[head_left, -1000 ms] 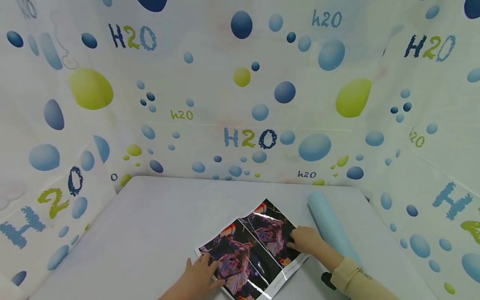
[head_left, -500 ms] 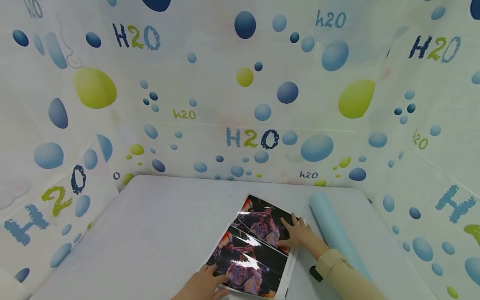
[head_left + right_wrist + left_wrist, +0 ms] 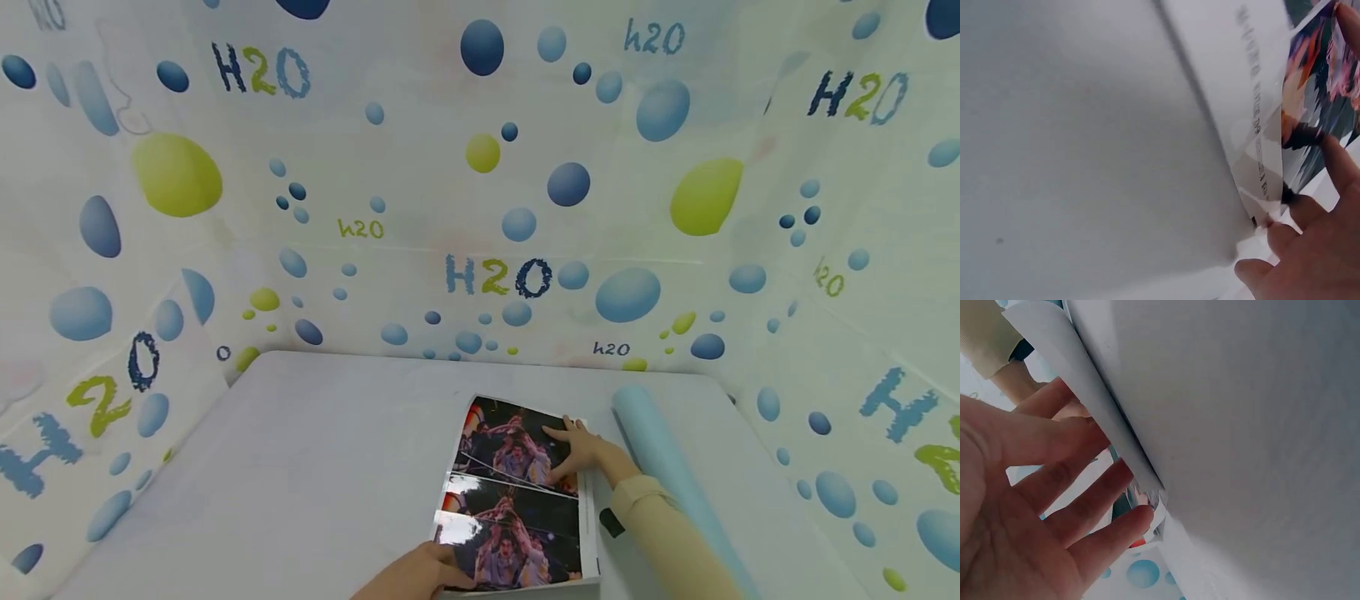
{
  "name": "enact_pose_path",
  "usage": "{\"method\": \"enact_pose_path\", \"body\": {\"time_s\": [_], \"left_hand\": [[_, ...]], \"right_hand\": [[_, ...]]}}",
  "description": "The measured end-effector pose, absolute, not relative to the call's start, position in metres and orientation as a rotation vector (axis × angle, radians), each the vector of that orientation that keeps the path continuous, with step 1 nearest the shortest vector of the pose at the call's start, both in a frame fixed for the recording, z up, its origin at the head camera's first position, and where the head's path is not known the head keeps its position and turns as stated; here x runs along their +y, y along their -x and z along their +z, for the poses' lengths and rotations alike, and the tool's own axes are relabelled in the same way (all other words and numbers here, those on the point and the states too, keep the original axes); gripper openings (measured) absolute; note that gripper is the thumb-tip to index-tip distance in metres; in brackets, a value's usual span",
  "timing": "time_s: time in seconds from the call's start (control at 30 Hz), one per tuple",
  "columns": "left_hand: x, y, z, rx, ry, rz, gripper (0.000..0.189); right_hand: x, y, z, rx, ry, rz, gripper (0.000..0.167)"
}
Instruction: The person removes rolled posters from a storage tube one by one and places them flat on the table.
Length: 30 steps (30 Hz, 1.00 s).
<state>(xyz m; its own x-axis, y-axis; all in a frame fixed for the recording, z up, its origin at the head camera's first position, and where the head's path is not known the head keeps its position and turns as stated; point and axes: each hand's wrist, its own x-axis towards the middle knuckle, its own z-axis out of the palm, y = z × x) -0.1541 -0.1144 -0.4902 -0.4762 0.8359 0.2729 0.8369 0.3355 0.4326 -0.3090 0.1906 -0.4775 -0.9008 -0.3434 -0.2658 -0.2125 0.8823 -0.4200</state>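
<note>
Glossy photo prints (image 3: 517, 517) with white margins lie on the table, showing two copies of a dark, colourful picture, one above the other. My left hand (image 3: 420, 571) is at their lower left corner, fingertips on the print. In the left wrist view, the fingers of the left hand (image 3: 1054, 487) are extended along a white paper edge (image 3: 1094, 394). The right hand (image 3: 581, 450) rests on the upper print's right side with its fingers spread. In the right wrist view, the right hand's fingertips (image 3: 1329, 140) touch the glossy surface beside a white margin with small print (image 3: 1250, 112).
A light blue roll (image 3: 675, 475) lies lengthwise to the right of the prints, close to the right forearm. A small black object (image 3: 611, 522) shows under the right wrist. The white table (image 3: 322, 467) ends at a backdrop (image 3: 420, 250) patterned with drops and H2O lettering.
The prints have turned anticlockwise from a diagonal slant to nearly straight. Both hands have moved with them, the right hand shifting up and left and the left hand lower.
</note>
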Motion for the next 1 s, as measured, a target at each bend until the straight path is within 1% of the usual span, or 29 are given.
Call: {"method": "enact_pose_path", "body": {"time_s": [0.13, 0.3, 0.4, 0.43, 0.63, 0.67, 0.9, 1.0], "left_hand": [[-0.113, 0.156, -0.495, -2.498, 1.694, -0.886, 0.021], [-0.114, 0.158, -0.498, -2.478, 1.707, -0.763, 0.016], [-0.115, 0.158, -0.499, -2.484, 1.704, -0.773, 0.013], [-0.116, 0.160, -0.504, -2.466, 1.711, -0.784, 0.013], [-0.114, 0.157, -0.500, -2.581, 1.654, -0.827, 0.012], [-0.113, 0.154, -0.494, -2.610, 1.640, -0.842, 0.012], [-0.116, 0.153, -0.497, -2.558, 1.676, -0.757, 0.013], [-0.116, 0.151, -0.498, -2.499, 1.698, -0.790, 0.013]], "right_hand": [[0.186, 0.312, -0.476, 2.707, 0.389, -0.579, 0.092], [0.180, 0.316, -0.474, 2.694, 0.320, -0.616, 0.092], [0.178, 0.319, -0.473, 2.698, 0.300, -0.609, 0.092], [0.178, 0.319, -0.473, 2.700, 0.295, -0.605, 0.092], [0.177, 0.321, -0.475, 2.712, 0.302, -0.598, 0.091], [0.177, 0.321, -0.476, 2.712, 0.307, -0.599, 0.091], [0.178, 0.323, -0.480, 2.696, 0.338, -0.646, 0.096], [0.177, 0.323, -0.480, 2.698, 0.353, -0.655, 0.096]]}}
